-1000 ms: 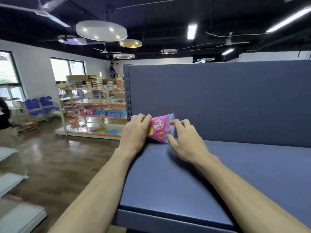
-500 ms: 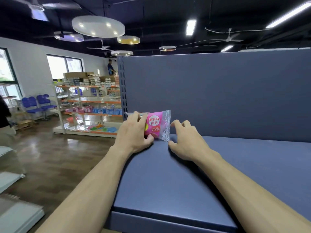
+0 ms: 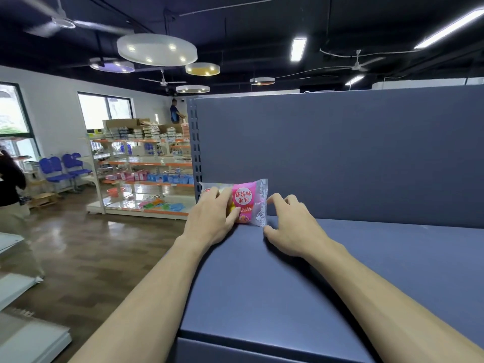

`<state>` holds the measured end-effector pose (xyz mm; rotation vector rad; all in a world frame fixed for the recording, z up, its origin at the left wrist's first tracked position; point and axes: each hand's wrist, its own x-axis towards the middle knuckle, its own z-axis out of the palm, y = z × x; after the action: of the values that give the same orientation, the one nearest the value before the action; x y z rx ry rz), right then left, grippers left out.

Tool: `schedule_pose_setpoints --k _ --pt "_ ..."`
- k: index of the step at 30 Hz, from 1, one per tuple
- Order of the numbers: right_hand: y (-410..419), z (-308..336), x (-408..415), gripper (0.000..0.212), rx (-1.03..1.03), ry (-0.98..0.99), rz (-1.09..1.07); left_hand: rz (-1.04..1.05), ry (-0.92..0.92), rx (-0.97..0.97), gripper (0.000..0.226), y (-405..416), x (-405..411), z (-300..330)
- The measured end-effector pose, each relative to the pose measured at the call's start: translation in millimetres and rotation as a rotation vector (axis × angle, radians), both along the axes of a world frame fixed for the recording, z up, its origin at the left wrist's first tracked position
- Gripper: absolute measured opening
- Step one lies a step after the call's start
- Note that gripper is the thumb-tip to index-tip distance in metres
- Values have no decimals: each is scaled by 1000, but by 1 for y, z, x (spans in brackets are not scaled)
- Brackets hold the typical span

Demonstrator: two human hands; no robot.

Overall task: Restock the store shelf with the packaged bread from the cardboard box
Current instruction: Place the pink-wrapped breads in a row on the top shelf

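A pink packaged bread (image 3: 247, 203) with a clear wrapper stands upright at the back left corner of the dark blue shelf (image 3: 340, 271), against the back panel (image 3: 340, 153). My left hand (image 3: 209, 221) holds its left half, the thumb on the front and the fingers over the top. Just right of the packet my right hand (image 3: 290, 226) rests on the shelf with fingers loosely bent; its thumb tip is at the wrapper's lower right corner. The cardboard box is out of view.
Left of the shelf lies an aisle with a wooden floor (image 3: 91, 252). Stocked orange-edged shelves (image 3: 146, 163) stand further back. A person in dark clothes (image 3: 11, 184) stands at the far left. White shelf boards (image 3: 31, 341) lie at the lower left.
The packet has shifted slightly left and stands straighter against the back panel. My right hand's fingers have come off its right edge. My left hand stays on it.
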<state>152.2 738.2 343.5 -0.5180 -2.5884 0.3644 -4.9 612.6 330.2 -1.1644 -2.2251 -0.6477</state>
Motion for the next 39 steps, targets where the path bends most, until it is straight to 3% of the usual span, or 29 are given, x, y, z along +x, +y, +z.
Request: schedule_pose_setpoints --k 10,14,20,25,29,33,36,39 --pt "1 3 1 42 36 27 6 -4 -52 6 48 -1 5 6" --pt "-1 4 8 43 39 -3 -26 108 31 -143 60 -13 28 15" --pt "-4 8 20 42 19 47 -54 70 309 -328 35 -49 74 30" --pt "-23 29 40 35 72 182 -45 62 279 -364 33 -86 113 42" --pt "-54 39 84 37 77 145 29 69 226 -246 21 -109 141 43" --pt "-84 16 152 41 159 112 103 -149 250 -129 18 -128 193 18" --pt "-102 -8 207 44 208 140 108 -318 400 -173 16 -147 231 -12" --pt "-113 -29 246 45 267 191 111 -384 436 -192 15 -150 254 -32"
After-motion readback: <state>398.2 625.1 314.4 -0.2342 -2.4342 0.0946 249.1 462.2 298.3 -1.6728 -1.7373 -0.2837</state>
